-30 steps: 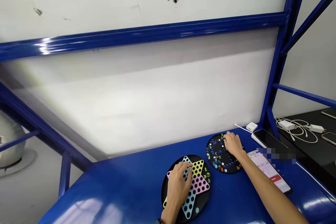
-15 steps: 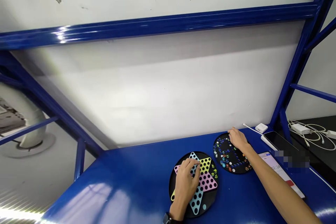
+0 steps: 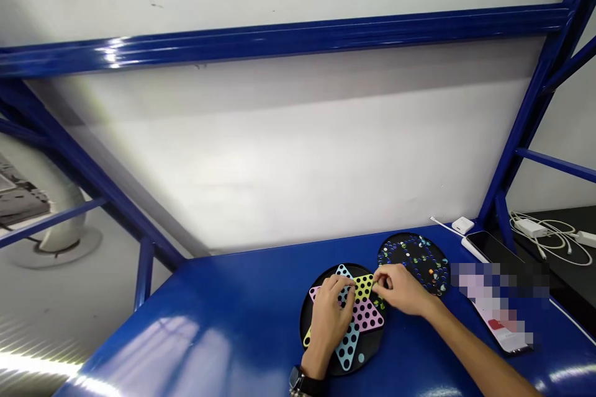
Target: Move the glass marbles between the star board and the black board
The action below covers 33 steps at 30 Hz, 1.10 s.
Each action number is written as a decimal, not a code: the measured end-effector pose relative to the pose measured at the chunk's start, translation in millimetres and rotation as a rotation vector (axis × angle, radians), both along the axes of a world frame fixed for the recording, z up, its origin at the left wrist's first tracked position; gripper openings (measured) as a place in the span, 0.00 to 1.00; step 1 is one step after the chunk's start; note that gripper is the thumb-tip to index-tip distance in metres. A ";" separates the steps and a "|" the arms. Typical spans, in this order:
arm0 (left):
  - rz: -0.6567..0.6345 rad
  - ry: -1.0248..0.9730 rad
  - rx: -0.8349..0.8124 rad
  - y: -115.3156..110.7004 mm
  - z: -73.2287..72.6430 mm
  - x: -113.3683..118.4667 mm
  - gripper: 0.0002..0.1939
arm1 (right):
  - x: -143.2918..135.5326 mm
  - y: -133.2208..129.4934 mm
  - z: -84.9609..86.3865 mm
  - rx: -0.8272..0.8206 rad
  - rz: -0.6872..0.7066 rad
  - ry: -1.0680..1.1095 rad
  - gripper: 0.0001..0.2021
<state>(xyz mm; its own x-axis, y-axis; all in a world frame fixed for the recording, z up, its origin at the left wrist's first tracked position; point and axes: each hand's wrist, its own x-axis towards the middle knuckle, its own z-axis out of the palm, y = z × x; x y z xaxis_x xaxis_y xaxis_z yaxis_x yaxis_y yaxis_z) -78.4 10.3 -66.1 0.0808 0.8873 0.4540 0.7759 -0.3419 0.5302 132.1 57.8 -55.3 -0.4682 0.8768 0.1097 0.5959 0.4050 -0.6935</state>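
A round black board (image 3: 370, 347) with a star of coloured, holed triangles lies on the blue table. My left hand (image 3: 331, 310) rests over the star's left and middle part, thumb and fingers curled but apart, with nothing visible between them. At the board's upper right edge, my right hand (image 3: 395, 288) has its thumb and fingertips pinched together; whatever they hold is too small to make out. Green-yellow marbles (image 3: 379, 304) lie beside the yellow triangle (image 3: 363, 287), near the right fingertips. Behind the right hand is a round black tray (image 3: 395, 250) of mixed marbles.
To the right lie a phone (image 3: 510, 338) with a lit screen, a dark device (image 3: 493, 248), a white adapter (image 3: 462, 225) and cables (image 3: 565, 239). Blue frame bars (image 3: 526, 111) rise at both sides, before a white wall (image 3: 298, 155).
My right hand has moved left and nearer, from the marble tray to the star board's edge. The marbles in the tray are arranged differently. My left hand has hardly moved.
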 end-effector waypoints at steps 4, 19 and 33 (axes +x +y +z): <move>-0.002 0.008 -0.009 0.5 -1.1 -0.7 0.09 | -14.9 -18.0 -5.4 0.127 -0.028 -0.154 0.06; 0.002 0.018 -0.020 0.9 -1.9 -3.5 0.11 | -3.7 -13.1 -16.1 0.218 -0.028 -0.152 0.10; -0.010 -0.004 -0.019 1.2 -1.9 -3.7 0.10 | 84.2 30.5 -35.2 0.079 -0.365 -0.337 0.12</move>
